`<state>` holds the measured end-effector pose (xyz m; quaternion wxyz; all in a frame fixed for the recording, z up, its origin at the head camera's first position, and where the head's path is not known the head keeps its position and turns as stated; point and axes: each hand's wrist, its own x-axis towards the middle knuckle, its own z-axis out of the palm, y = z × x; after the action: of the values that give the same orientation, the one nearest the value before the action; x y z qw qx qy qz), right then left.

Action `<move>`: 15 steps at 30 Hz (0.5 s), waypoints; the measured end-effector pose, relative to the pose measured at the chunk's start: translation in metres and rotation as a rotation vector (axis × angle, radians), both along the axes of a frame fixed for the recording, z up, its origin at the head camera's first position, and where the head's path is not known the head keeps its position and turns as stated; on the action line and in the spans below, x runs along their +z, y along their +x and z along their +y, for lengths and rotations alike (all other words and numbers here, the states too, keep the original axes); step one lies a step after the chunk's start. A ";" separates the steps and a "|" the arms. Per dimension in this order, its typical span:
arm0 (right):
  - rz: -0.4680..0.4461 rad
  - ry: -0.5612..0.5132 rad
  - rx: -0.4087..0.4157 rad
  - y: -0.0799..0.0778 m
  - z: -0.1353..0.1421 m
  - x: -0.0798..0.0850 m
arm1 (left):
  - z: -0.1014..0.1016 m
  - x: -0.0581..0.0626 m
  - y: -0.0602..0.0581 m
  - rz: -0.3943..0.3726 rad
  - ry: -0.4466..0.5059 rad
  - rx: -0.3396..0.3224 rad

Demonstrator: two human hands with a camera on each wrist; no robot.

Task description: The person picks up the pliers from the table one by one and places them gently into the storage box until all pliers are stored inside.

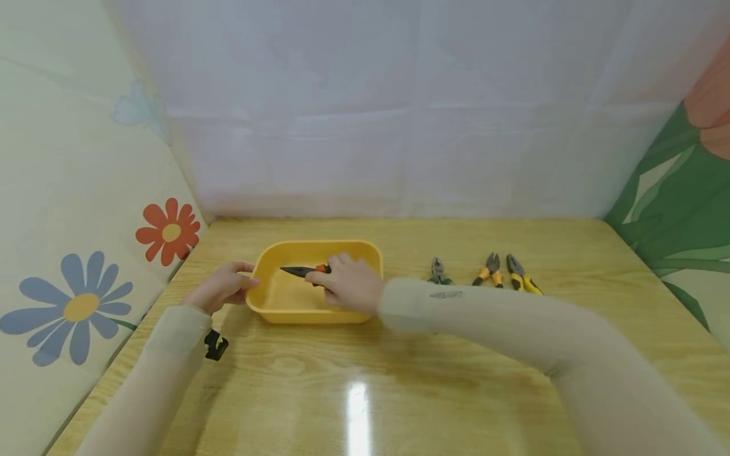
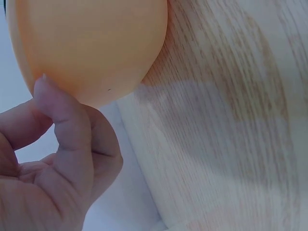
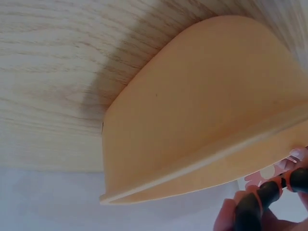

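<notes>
Tub [image 1: 313, 316] is smooth plastic; table [image 1: 456, 392] is wood-grained, glossy at six o'clock; backdrop [image 1: 365, 145] at twelve o'clock appears creased, matt.

Wooden tabletop [image 1: 285, 396], pale backdrop [image 1: 365, 126], flowered panels [image 1: 63, 190]

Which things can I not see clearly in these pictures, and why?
Held pliers: head view, handles mostly under the right hand; right wrist view, tips cut off by the right edge.
Green pliers: head view, handle ends behind the right sleeve.
Black object: head view, too small to identify, perhaps partly behind the left sleeve.
Sleeve print: head view, too small to read.
Tray: left wrist, cut by top edge.
</notes>
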<state>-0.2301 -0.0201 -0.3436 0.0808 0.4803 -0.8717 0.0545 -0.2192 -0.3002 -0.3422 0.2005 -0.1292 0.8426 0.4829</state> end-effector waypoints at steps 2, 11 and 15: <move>-0.049 0.016 -0.013 -0.001 -0.004 0.000 | 0.000 0.000 0.000 0.001 0.004 -0.001; -0.191 0.199 -0.036 -0.014 -0.028 -0.003 | 0.000 -0.001 0.001 0.016 0.023 0.002; -0.180 0.292 -0.020 -0.022 -0.041 -0.011 | 0.001 -0.002 0.001 0.024 0.025 -0.004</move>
<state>-0.2516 -0.0608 -0.3542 -0.0678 0.4714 -0.8788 -0.0305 -0.2182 -0.2996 -0.3445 0.1928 -0.1191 0.8392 0.4943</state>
